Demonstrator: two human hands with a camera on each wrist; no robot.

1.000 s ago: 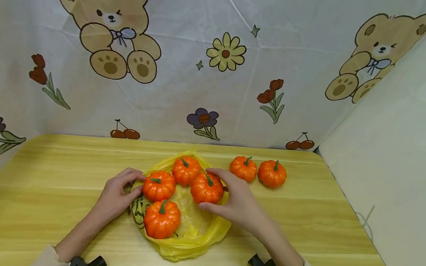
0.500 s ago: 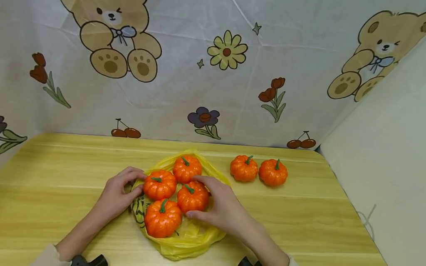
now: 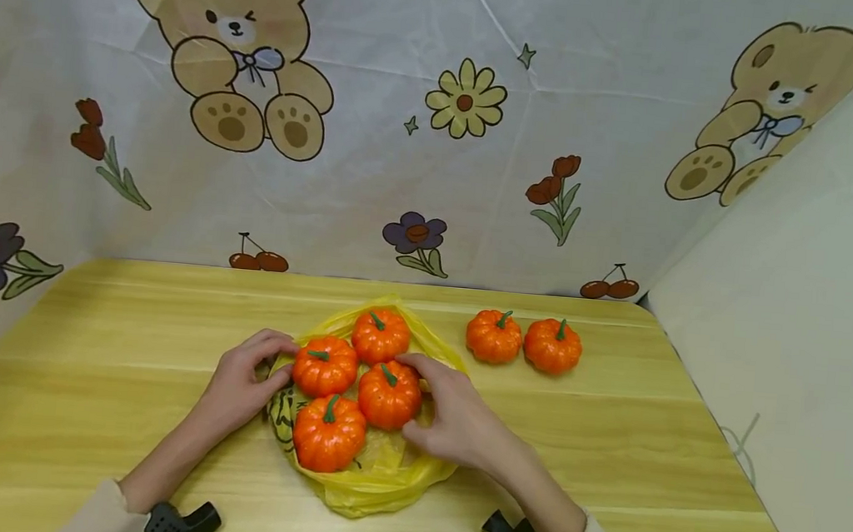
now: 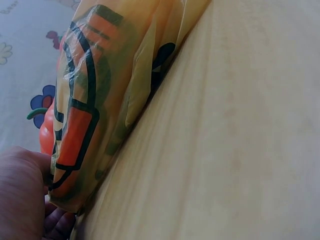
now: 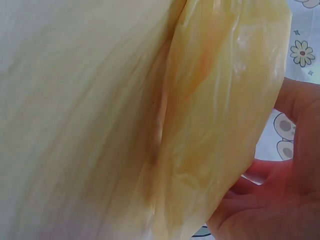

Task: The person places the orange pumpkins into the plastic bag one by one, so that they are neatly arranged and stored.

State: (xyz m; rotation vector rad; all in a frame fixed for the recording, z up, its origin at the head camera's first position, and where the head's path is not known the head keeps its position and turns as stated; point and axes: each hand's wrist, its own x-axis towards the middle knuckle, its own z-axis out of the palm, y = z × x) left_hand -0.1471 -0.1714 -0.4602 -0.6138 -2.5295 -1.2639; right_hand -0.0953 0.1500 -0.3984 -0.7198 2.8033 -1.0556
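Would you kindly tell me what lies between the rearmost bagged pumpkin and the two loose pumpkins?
The head view shows the yellow bag, then bare table.

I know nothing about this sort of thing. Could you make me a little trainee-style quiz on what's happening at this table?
1. Count: how many pumpkins can you see in the yellow bag?
2. Choose: which grip is nearer the two pumpkins outside the bag in the head view?
A) the left
B) the right
3. True or false: in the head view, those two stand to the left of the bag.

Key
1. Four.
2. B, the right grip.
3. False: they are on its right, on the table.
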